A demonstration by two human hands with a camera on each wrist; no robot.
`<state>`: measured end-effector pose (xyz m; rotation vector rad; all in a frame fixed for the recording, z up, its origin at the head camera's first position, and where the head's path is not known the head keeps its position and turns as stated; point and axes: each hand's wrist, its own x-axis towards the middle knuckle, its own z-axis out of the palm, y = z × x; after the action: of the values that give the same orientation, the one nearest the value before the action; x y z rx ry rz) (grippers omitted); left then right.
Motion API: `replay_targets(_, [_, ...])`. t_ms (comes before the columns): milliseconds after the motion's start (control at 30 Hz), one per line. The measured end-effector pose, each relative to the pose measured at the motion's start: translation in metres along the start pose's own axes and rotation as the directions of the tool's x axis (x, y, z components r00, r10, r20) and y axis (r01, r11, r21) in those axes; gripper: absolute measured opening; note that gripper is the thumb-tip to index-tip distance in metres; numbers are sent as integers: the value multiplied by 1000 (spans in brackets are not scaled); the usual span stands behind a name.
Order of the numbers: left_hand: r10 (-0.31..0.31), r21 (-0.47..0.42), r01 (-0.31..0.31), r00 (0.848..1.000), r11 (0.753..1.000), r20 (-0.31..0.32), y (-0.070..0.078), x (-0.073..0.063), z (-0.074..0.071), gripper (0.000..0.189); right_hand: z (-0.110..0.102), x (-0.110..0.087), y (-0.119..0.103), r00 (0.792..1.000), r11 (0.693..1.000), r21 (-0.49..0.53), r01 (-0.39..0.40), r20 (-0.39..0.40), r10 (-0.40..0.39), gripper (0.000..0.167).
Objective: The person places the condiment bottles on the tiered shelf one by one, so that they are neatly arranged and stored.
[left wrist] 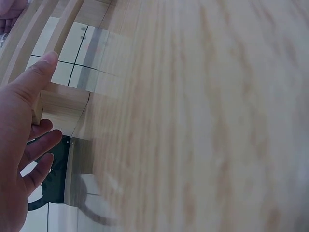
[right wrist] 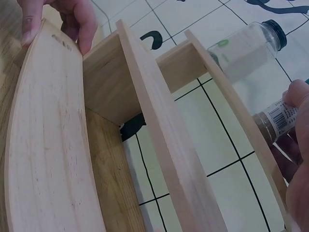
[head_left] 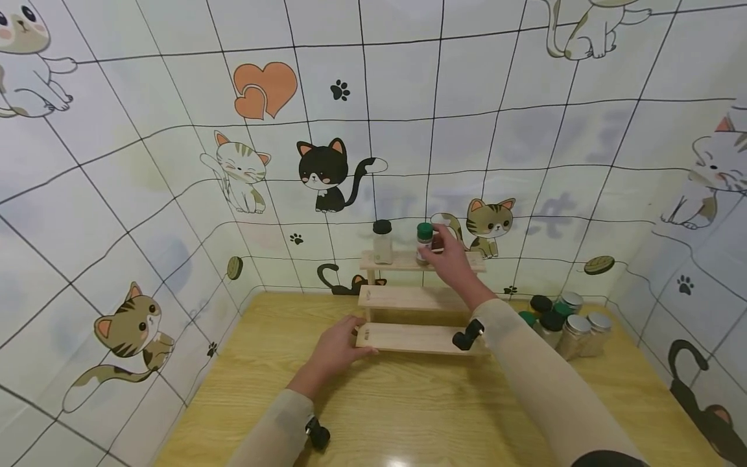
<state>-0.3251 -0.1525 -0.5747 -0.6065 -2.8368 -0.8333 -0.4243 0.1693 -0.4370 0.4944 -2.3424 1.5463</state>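
A three-tier wooden spice rack [head_left: 414, 297] stands on the table against the wall. My right hand [head_left: 454, 263] pinches a small spice jar with a green lid [head_left: 424, 240] between thumb and fingers at the top tier. In the right wrist view the barcode label of this spice jar [right wrist: 279, 117] faces the camera, its base right at the top board. Farther left on that tier stands a clear jar with a black lid [head_left: 382, 245], pale contents inside. My left hand [head_left: 335, 347] grips the left end of the lowest tier, thumb at the front edge.
Several spice jars [head_left: 574, 334] with green, black and silver lids cluster on the table right of the rack. A cat-patterned tile sheet [head_left: 403, 143] covers the walls behind and beside the wood-grain table [head_left: 385, 408].
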Motion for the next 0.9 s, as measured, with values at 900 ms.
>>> replay_targets(900, [13,3,-13,999,1000,31,7,2,-11,80,-11,-31,-6,998,998,-23,-50,-30,49,55])
